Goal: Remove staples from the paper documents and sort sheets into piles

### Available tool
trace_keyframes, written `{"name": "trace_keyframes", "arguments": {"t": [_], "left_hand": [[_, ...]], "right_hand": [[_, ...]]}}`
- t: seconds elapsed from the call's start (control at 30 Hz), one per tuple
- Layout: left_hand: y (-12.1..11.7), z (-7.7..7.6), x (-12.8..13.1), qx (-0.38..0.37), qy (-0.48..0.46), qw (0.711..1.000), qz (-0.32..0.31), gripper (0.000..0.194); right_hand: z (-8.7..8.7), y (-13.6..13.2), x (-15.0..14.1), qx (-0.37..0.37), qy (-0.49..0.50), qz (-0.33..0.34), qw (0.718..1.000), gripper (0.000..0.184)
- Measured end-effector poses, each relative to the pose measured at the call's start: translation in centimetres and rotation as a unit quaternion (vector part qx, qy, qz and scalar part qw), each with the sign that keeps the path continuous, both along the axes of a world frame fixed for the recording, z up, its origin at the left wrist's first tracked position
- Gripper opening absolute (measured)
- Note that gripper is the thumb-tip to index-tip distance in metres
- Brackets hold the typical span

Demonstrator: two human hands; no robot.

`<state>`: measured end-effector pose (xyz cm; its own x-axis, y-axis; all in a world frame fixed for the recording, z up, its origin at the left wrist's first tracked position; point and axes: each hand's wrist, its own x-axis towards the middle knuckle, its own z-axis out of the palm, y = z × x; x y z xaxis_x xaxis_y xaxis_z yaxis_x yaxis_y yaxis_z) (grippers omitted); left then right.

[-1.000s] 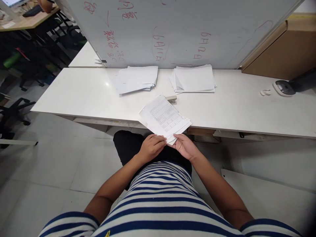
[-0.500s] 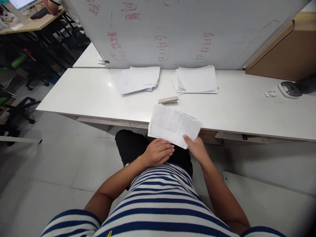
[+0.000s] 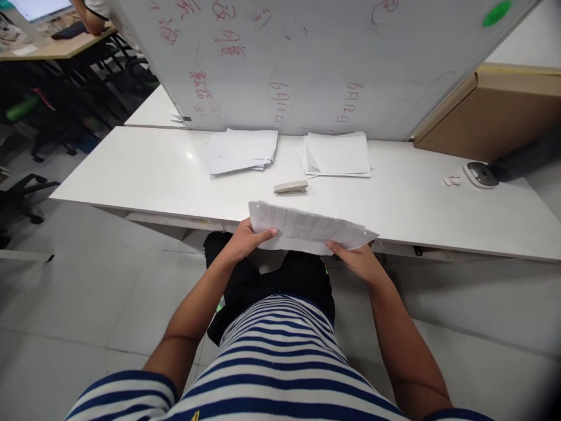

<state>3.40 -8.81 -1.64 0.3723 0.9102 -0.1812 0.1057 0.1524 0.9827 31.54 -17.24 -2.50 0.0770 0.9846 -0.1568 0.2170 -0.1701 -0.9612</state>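
Note:
Printed sheets of paper [image 3: 302, 227] are held up in front of me at the desk's front edge, tilted so their face shows foreshortened. My left hand [image 3: 249, 238] is closed on their left end, thumb on top. On the right end, my right hand [image 3: 353, 257] grips them the same way, its fingers hidden beneath. Just beyond the papers a beige stapler [image 3: 291, 187] lies on the white desk [image 3: 158, 169]. Behind it rest two piles of paper, a left pile [image 3: 245, 149] and a right pile [image 3: 337, 153].
A whiteboard [image 3: 315, 64] with red handwriting stands along the back of the desk. To the right are a cardboard box [image 3: 486, 114], a small white-and-black device [image 3: 481, 174] and a small white piece [image 3: 452, 181]. Another person's arm [image 3: 91, 20] shows at a far desk.
My left hand has moved from my lap to the papers and taken their left end. The papers have turned more level and tilted. The view has shifted slightly.

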Motion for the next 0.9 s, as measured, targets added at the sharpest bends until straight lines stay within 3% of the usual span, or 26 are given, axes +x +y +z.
{"name": "trace_keyframes", "arguments": {"t": [0.07, 0.17, 0.23, 0.37, 0.6, 0.8, 0.9], "left_hand": [[0.6, 0.7, -0.7, 0.017, 0.000, 1.000, -0.001, 0.050], [2.0, 1.2, -1.1, 0.099, 0.019, 0.994, 0.034, 0.049], [3.1, 1.1, -1.1, 0.125, 0.027, 0.990, 0.057, 0.048], [5.1, 0.3, -1.1, 0.108, 0.015, 0.991, 0.074, 0.048], [5.9, 0.6, -0.6, 0.097, -0.005, 0.995, 0.015, 0.053], [5.7, 0.3, 0.8, 0.123, 0.019, 0.992, 0.023, 0.046], [5.4, -0.5, 1.1, 0.132, 0.028, 0.990, 0.038, 0.045]], "right_hand": [[0.8, 1.5, -0.5, 0.035, -0.029, 0.009, 0.999, 0.051], [1.4, 4.0, -1.8, 0.077, -0.021, -0.009, 0.997, 0.047], [1.1, 5.7, -2.7, 0.094, 0.013, -0.044, 0.995, 0.045], [-0.1, 7.7, -3.7, 0.113, 0.056, -0.104, 0.986, 0.047], [-0.1, 7.6, -3.8, 0.146, 0.049, -0.105, 0.982, 0.046], [-0.5, 8.2, -3.3, 0.133, 0.096, -0.085, 0.983, 0.052], [-1.0, 8.1, -3.1, 0.090, 0.089, -0.116, 0.985, 0.052]]}}
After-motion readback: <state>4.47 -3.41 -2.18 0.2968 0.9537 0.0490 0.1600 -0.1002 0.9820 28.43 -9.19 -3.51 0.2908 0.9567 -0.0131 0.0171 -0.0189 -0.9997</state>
